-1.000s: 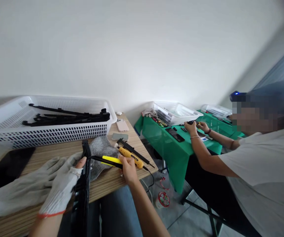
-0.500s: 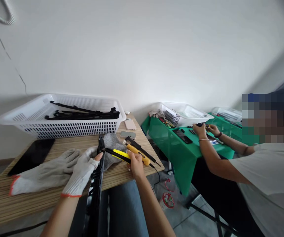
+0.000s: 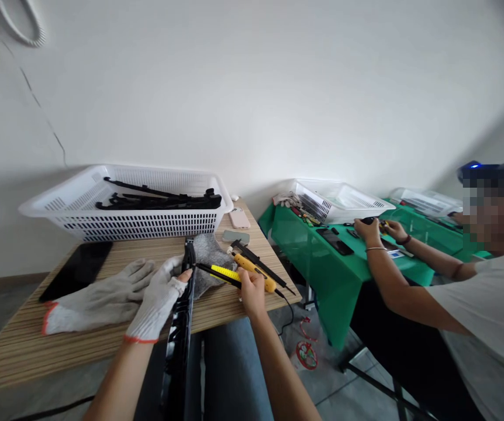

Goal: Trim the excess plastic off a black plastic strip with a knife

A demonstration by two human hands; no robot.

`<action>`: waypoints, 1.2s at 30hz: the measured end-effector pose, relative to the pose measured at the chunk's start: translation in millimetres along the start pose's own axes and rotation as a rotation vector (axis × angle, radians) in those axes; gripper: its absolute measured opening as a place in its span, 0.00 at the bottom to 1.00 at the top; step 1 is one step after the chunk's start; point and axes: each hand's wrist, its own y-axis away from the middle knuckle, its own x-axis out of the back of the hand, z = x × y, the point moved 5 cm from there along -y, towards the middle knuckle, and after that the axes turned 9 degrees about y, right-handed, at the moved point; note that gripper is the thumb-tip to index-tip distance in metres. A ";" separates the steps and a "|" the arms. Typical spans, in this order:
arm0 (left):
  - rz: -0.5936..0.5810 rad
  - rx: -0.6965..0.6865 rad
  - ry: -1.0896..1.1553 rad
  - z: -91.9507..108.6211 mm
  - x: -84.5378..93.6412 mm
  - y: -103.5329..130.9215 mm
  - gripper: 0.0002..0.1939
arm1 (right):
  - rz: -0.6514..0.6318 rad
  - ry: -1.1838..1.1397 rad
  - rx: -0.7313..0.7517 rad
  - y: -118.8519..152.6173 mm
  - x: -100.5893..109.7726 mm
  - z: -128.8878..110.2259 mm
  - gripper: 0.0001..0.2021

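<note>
The long black part (image 3: pixel 182 318) is at lower centre, running from mid-frame to the bottom edge, top end by the table edge, rest over your lap. Your L hand (image 3: pixel 158 295), gloved w/ thumb tip bare, is pinching it near the top. Your R hand (image 3: pixel 252 292), bare, has fingers closed on a slim black-and-yellow tool (image 3: pixel 219 273), its tip at or v. near the part's upper end; can't tell if it's touching. So I'd judge this pc is mid-work, not finished; how much is done along it, can't tell. Just R of it: grey cloth (image 3: pixel 210 257), then the orange corded tool (image 3: pixel 271 285) and black caliper (image 3: pixel 252 255), neither gripped afaict. Upper L of the table, the white basket (image 3: pixel 147 217) holds several similar black parts (image 3: pixel 159 202); done or waiting, pics don't say. Spare glove (image 3: pixel 89 304) and dark tablet (image 3: pixel 76 272) lie at L. Far R, a co-worker (image 3: pixel 493 316) handles small items at the green-covered table (image 3: pixel 335 280), separate from yours.
</note>
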 end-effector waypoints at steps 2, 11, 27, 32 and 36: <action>0.005 0.000 0.002 -3.1 0.9 -0.7 0.25 | 0.003 0.013 0.001 0.2 0.3 -0.7 0.29; 0.010 -0.003 -0.014 -14.8 2.7 -4.3 0.24 | -0.001 0.050 0.012 1.6 2.8 -5.9 0.29; -0.041 0.007 -0.013 -17.5 1.6 -1.7 0.22 | -0.016 0.055 0.023 0.1 2.6 -4.8 0.30; -0.051 0.025 0.002 -20.8 0.8 -1.3 0.23 | 0.003 0.050 0.018 -0.4 3.3 -3.7 0.30; -0.045 0.021 0.016 -22.9 0.3 -3.0 0.24 | 0.000 0.052 0.032 -0.1 2.6 -2.9 0.30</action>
